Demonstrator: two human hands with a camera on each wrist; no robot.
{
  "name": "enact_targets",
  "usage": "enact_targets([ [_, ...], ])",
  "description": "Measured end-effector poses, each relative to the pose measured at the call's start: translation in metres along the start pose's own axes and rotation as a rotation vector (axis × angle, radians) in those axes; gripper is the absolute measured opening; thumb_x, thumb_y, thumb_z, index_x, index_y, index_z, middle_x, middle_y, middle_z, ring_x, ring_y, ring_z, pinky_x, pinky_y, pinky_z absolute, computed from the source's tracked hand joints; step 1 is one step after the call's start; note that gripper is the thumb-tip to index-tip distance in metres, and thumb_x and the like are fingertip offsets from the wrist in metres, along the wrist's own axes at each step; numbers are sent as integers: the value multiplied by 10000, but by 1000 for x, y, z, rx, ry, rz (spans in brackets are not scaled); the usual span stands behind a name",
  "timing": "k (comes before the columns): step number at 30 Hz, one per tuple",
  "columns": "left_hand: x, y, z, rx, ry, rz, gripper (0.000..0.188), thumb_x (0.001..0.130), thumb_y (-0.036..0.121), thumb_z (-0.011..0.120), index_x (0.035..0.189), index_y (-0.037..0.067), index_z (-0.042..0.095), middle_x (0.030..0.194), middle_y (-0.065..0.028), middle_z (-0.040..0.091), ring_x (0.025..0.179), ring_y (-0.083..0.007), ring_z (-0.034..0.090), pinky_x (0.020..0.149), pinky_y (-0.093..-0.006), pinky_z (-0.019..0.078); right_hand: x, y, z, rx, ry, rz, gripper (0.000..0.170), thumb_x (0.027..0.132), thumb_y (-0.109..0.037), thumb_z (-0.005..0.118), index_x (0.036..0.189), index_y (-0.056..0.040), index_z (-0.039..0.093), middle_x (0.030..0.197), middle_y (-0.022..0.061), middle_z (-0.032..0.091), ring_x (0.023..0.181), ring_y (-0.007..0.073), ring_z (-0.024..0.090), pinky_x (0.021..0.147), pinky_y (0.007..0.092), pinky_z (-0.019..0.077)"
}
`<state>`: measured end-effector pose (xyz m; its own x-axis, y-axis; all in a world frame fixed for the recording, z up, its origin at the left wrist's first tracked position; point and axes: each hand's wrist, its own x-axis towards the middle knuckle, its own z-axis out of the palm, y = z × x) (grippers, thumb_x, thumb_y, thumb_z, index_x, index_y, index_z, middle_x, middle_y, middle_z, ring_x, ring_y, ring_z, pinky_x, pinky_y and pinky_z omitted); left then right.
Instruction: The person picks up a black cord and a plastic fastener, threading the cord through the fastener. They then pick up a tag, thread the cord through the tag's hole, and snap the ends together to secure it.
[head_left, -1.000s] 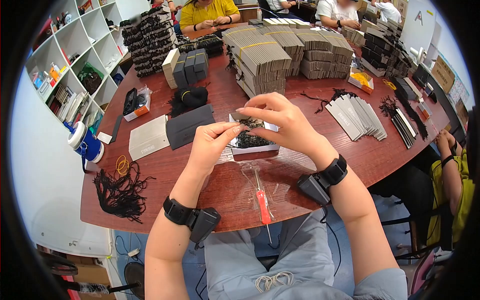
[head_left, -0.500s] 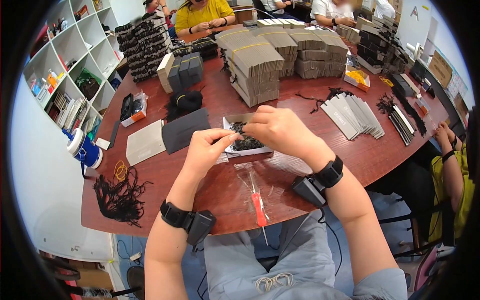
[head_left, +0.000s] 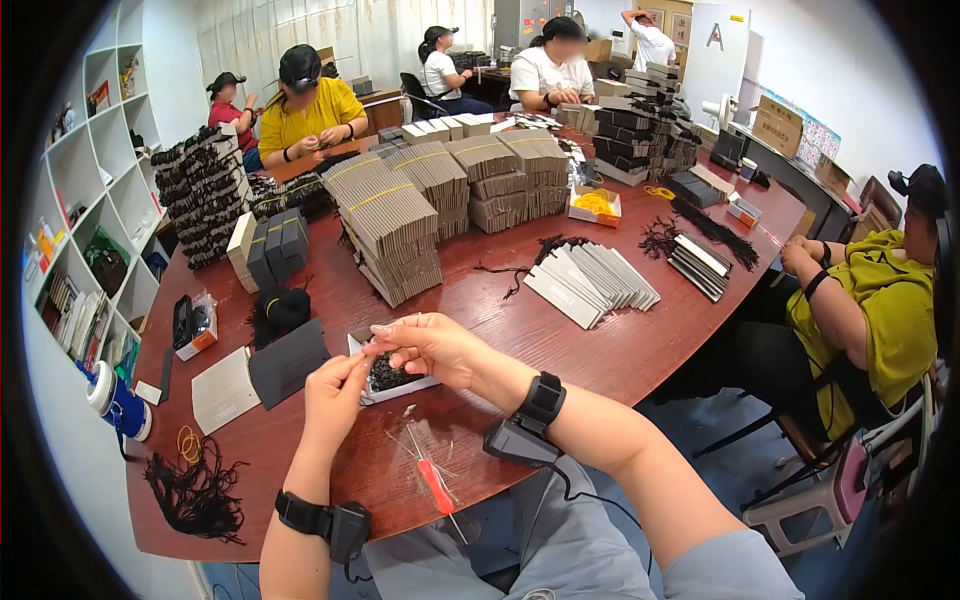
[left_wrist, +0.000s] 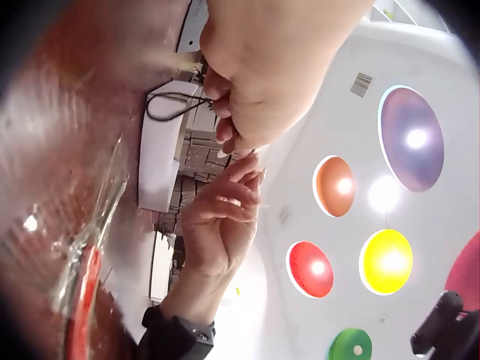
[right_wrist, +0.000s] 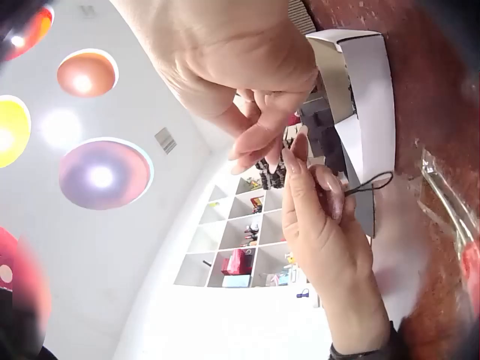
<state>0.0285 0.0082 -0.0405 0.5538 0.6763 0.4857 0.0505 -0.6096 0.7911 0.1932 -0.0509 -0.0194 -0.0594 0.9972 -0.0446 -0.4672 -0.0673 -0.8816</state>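
Observation:
My left hand (head_left: 335, 395) pinches a thin black cord, whose loop (left_wrist: 169, 109) sticks out beyond the fingers. In the right wrist view the same loop (right_wrist: 373, 182) hangs clear of the left hand. My right hand (head_left: 435, 350) has thumb and fingertips drawn together right at the left fingertips. I cannot tell whether they hold part of the cord. Both hands are raised over the near side of a white cardboard box (head_left: 400, 393), which contains small black pieces (head_left: 385, 372).
A red-handled tool (head_left: 436, 487) lies on clear plastic near the table edge. Black cords (head_left: 195, 495) lie at the left, beside a grey board (head_left: 225, 390). Banded stacks of grey cards (head_left: 385, 215) and fanned grey strips (head_left: 590, 285) lie beyond the hands. Another person (head_left: 850, 300) sits right.
The head view has tilted up and turned right, so the table sits lower and further left. My right fingers, earlier bent down over the box, are now lifted at the left fingertips.

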Motion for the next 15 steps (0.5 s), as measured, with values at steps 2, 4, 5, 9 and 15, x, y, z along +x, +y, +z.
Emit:
enact_targets([
  [2,-3,3,3,99,-3,51,126,777,60,538,844,-26,601,580,-26,485,496,-91,438,460,-219,338,0,1,7,-18,68,-88,177,800,-202,561,806,-24,561,728,48,615,532,57,552,454,161,432],
  [4,-4,6,6,261,22,189,118,736,49,561,836,4,604,559,-75,479,451,-163,445,461,-250,365,2,6,6,-412,118,-295,180,803,-198,553,797,-18,550,691,50,607,509,69,549,444,178,426],
  [5,-3,10,5,263,21,188,118,736,49,561,836,4,604,559,-75,479,451,-163,445,461,-250,365,3,10,5,-806,169,-498,183,807,-194,545,789,-12,539,655,52,599,485,81,547,434,195,419],
  [9,-2,17,-1,297,148,134,192,722,12,548,911,19,578,520,-18,418,439,-78,380,434,-223,316,4,8,3,-1162,110,-694,158,826,-156,498,770,-9,479,577,54,559,430,92,525,393,252,392],
  [15,0,20,-5,-139,-23,-104,284,693,-35,557,970,24,534,526,68,336,483,-7,296,448,-161,237,-7,-2,14,-977,-16,-405,150,832,-152,486,773,-17,455,571,51,551,404,106,507,397,264,383],
])
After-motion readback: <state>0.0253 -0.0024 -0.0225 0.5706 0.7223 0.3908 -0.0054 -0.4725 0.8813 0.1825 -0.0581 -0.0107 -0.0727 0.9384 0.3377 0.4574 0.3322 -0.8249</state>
